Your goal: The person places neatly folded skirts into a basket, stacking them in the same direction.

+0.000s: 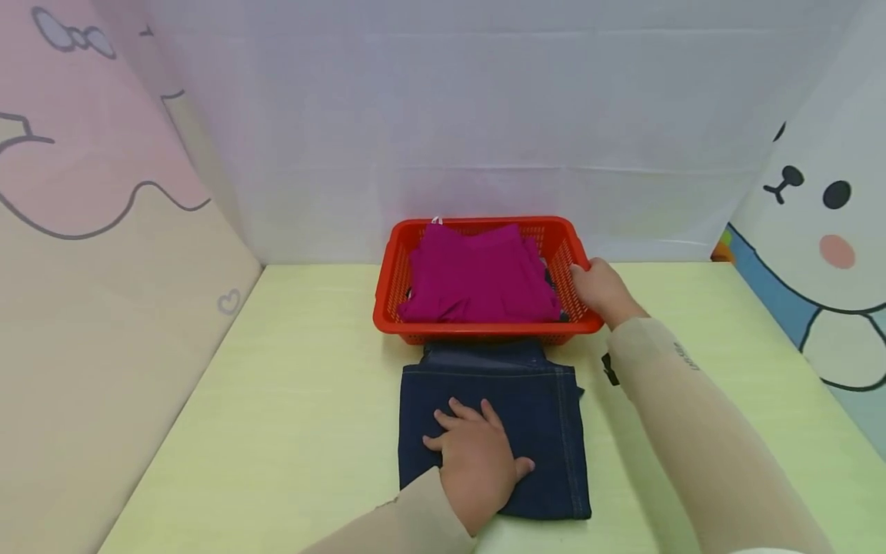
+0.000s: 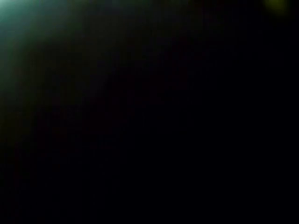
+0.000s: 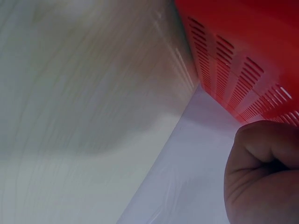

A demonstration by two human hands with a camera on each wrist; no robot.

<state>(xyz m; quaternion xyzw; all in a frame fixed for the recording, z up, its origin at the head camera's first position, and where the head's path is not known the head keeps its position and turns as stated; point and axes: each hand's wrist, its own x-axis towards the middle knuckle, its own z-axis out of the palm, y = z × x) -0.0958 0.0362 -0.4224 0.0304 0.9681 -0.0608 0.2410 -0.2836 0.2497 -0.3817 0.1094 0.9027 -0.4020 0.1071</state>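
Observation:
A folded dark blue denim garment point(image 1: 547, 431) lies on the table in the head view. My left hand point(image 1: 477, 465) rests flat on it with the fingers spread. Just beyond the denim is a red plastic basket point(image 1: 484, 328) with slotted walls, holding a folded magenta garment point(image 1: 481, 277) on top of other cloth that is mostly hidden. My right hand point(image 1: 604, 288) grips the basket's right rim. In the right wrist view, curled fingers of the right hand point(image 3: 264, 172) show against the basket wall point(image 3: 224, 60). The left wrist view is almost black.
The pale wood-grain table point(image 1: 304, 400) meets a white sheet point(image 1: 484, 100) behind the basket. Cartoon-printed panels stand at the left point(image 1: 104, 308) and right point(image 1: 831, 231). A small black item point(image 1: 610, 369) lies beside the right sleeve.

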